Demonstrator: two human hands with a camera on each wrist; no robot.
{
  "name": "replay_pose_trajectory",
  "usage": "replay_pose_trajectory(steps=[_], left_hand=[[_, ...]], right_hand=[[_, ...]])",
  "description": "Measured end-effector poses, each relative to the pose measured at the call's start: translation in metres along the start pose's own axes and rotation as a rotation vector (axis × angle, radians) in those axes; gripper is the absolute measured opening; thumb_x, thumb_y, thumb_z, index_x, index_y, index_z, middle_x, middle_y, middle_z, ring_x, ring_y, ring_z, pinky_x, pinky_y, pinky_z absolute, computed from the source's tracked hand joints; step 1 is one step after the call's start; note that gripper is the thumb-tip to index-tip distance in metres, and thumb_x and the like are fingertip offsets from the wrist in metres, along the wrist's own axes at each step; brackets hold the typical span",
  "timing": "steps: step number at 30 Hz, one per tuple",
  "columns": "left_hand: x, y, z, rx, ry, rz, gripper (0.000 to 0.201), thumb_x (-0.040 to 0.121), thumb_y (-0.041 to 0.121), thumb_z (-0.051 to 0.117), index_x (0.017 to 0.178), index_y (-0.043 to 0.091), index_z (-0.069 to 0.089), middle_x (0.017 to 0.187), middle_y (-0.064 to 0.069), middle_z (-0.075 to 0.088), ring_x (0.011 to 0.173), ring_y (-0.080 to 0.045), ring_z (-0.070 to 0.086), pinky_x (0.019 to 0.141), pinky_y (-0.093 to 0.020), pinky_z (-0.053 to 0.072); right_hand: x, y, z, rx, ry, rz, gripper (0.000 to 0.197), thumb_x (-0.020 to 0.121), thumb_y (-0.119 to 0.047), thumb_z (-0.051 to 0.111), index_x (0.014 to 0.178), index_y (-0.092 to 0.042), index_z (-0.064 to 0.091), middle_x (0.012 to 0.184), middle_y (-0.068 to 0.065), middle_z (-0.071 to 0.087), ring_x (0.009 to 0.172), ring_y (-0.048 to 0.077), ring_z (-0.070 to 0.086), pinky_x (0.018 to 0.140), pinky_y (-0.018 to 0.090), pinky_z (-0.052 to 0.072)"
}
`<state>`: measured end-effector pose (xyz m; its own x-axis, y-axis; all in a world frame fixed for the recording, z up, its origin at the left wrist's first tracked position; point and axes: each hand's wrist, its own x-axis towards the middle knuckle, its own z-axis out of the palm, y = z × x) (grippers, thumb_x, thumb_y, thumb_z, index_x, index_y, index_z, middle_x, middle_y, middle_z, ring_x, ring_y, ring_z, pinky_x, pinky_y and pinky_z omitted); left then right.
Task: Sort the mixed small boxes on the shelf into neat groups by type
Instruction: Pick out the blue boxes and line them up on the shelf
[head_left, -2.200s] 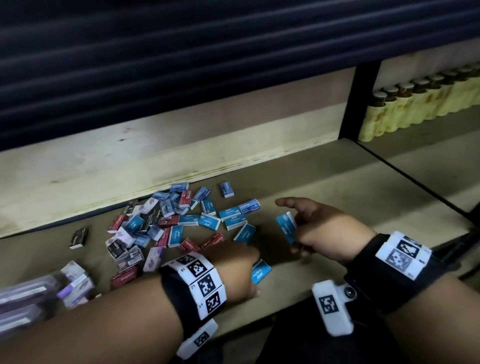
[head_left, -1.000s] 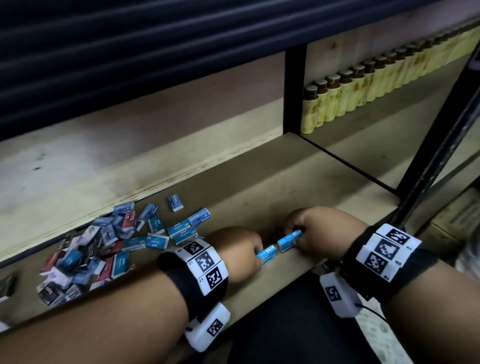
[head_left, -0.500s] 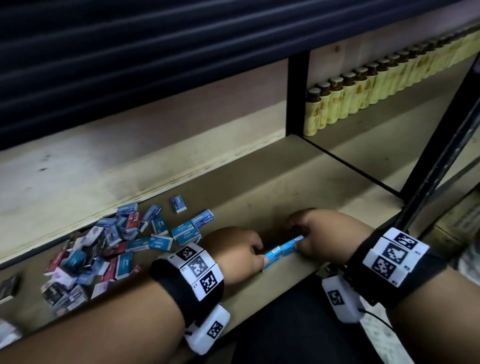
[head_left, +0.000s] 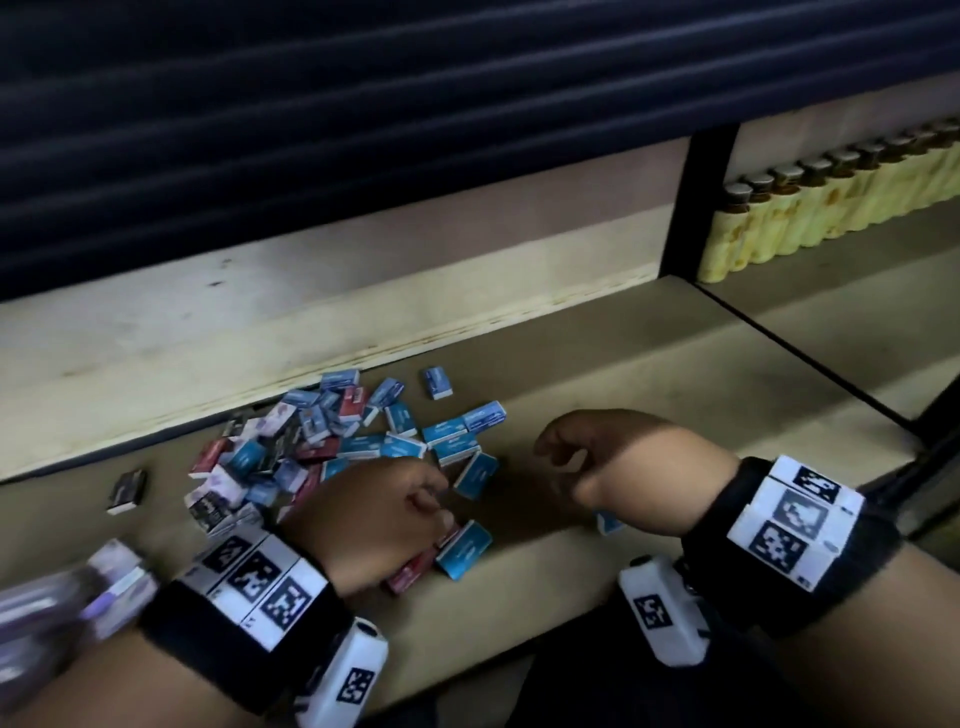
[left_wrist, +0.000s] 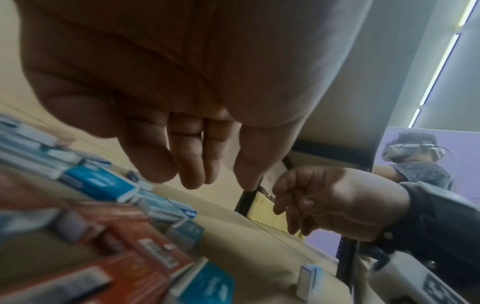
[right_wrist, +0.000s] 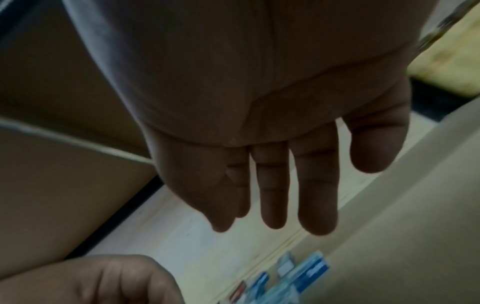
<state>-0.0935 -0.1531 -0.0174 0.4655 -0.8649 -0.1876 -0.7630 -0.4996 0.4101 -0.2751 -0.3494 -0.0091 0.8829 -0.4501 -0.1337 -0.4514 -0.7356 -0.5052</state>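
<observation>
A mixed pile of small boxes, blue, red, white and dark, lies on the wooden shelf. My left hand hovers at the pile's near edge with loosely bent fingers that hold nothing. Just right of it lie a blue box and a red box. My right hand hangs right of the pile, fingers relaxed and empty. A small blue box stands on the shelf under my right wrist, also seen as the upright blue box in the left wrist view.
One dark box lies alone left of the pile. Blurred purple-white boxes sit at the near left. A black upright divides the shelf; a row of yellow bottles stands beyond it. Bare shelf spreads right of my right hand.
Both hands were pressing blue boxes together at the front edge. They have let go and moved back left to the pile, and the view has swung left.
</observation>
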Motion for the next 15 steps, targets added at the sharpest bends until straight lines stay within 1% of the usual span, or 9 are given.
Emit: replay_pose_trajectory(steps=[1, 3, 5, 8, 9, 10, 12, 14, 15], left_hand=[[-0.006, -0.007, -0.003, 0.001, 0.001, -0.013, 0.033, 0.081, 0.048, 0.065, 0.114, 0.040, 0.065, 0.095, 0.025, 0.068, 0.089, 0.010, 0.060, 0.083, -0.025, 0.052], [-0.017, -0.020, -0.005, 0.016, 0.009, -0.034, 0.034, 0.080, 0.049, 0.064, 0.114, 0.041, 0.064, 0.096, 0.025, 0.066, 0.089, 0.010, 0.059, 0.082, -0.025, 0.051], [-0.026, -0.031, -0.004, 0.024, 0.015, -0.055, 0.036, 0.078, 0.051, 0.063, 0.112, 0.042, 0.064, 0.094, 0.025, 0.064, 0.087, 0.009, 0.059, 0.081, -0.026, 0.051], [-0.039, -0.045, -0.001, 0.007, 0.006, -0.077, 0.040, 0.074, 0.056, 0.061, 0.113, 0.045, 0.062, 0.093, 0.024, 0.062, 0.086, 0.006, 0.058, 0.080, -0.028, 0.052], [-0.041, -0.049, 0.000, 0.009, 0.002, -0.078, 0.042, 0.073, 0.058, 0.060, 0.112, 0.045, 0.061, 0.093, 0.024, 0.061, 0.086, 0.006, 0.058, 0.079, -0.027, 0.051], [-0.043, -0.052, 0.002, 0.003, 0.000, -0.083, 0.045, 0.070, 0.062, 0.058, 0.112, 0.046, 0.060, 0.093, 0.025, 0.060, 0.086, 0.006, 0.057, 0.077, -0.025, 0.050], [-0.048, -0.059, 0.005, -0.011, 0.009, -0.096, 0.055, 0.063, 0.069, 0.050, 0.113, 0.048, 0.059, 0.095, 0.028, 0.059, 0.086, 0.009, 0.056, 0.071, -0.016, 0.044], [-0.051, -0.063, 0.007, -0.002, 0.013, -0.088, 0.053, 0.065, 0.069, 0.051, 0.114, 0.049, 0.057, 0.094, 0.031, 0.058, 0.084, 0.012, 0.055, 0.066, -0.012, 0.040], [-0.052, -0.064, 0.007, -0.005, 0.012, -0.084, 0.050, 0.068, 0.067, 0.053, 0.114, 0.050, 0.057, 0.095, 0.031, 0.059, 0.083, 0.012, 0.055, 0.067, -0.013, 0.041]], right_hand=[[0.006, -0.009, 0.003, -0.023, -0.037, 0.000, 0.034, 0.079, -0.037, 0.069, 0.112, -0.043, 0.063, 0.104, -0.021, 0.064, 0.079, -0.005, 0.059, 0.072, 0.016, 0.049], [0.014, -0.024, 0.011, -0.070, -0.103, -0.016, 0.030, 0.081, -0.037, 0.067, 0.111, -0.039, 0.063, 0.103, -0.018, 0.065, 0.073, -0.004, 0.058, 0.060, 0.016, 0.046], [0.020, -0.035, 0.018, -0.112, -0.139, -0.047, 0.027, 0.080, -0.035, 0.066, 0.107, -0.037, 0.064, 0.100, -0.015, 0.066, 0.078, 0.000, 0.059, 0.060, 0.018, 0.044], [0.027, -0.051, 0.034, -0.149, -0.203, -0.077, 0.029, 0.078, -0.035, 0.065, 0.107, -0.037, 0.064, 0.094, -0.017, 0.065, 0.078, -0.003, 0.056, 0.060, 0.017, 0.039], [0.028, -0.054, 0.038, -0.167, -0.233, -0.085, 0.031, 0.077, -0.035, 0.065, 0.108, -0.038, 0.062, 0.094, -0.016, 0.063, 0.077, -0.002, 0.055, 0.061, 0.018, 0.040], [0.030, -0.057, 0.043, -0.186, -0.268, -0.097, 0.034, 0.076, -0.035, 0.066, 0.109, -0.038, 0.061, 0.096, -0.015, 0.063, 0.079, 0.000, 0.056, 0.065, 0.020, 0.044], [0.032, -0.063, 0.051, -0.215, -0.317, -0.117, 0.037, 0.074, -0.033, 0.064, 0.110, -0.035, 0.061, 0.098, -0.013, 0.064, 0.084, 0.006, 0.060, 0.074, 0.029, 0.053], [0.033, -0.067, 0.057, -0.229, -0.335, -0.113, 0.036, 0.072, -0.030, 0.063, 0.108, -0.034, 0.061, 0.097, -0.011, 0.064, 0.086, 0.008, 0.061, 0.079, 0.035, 0.055], [0.033, -0.068, 0.060, -0.240, -0.340, -0.106, 0.035, 0.072, -0.029, 0.063, 0.107, -0.034, 0.061, 0.096, -0.011, 0.063, 0.086, 0.008, 0.061, 0.079, 0.035, 0.055]])
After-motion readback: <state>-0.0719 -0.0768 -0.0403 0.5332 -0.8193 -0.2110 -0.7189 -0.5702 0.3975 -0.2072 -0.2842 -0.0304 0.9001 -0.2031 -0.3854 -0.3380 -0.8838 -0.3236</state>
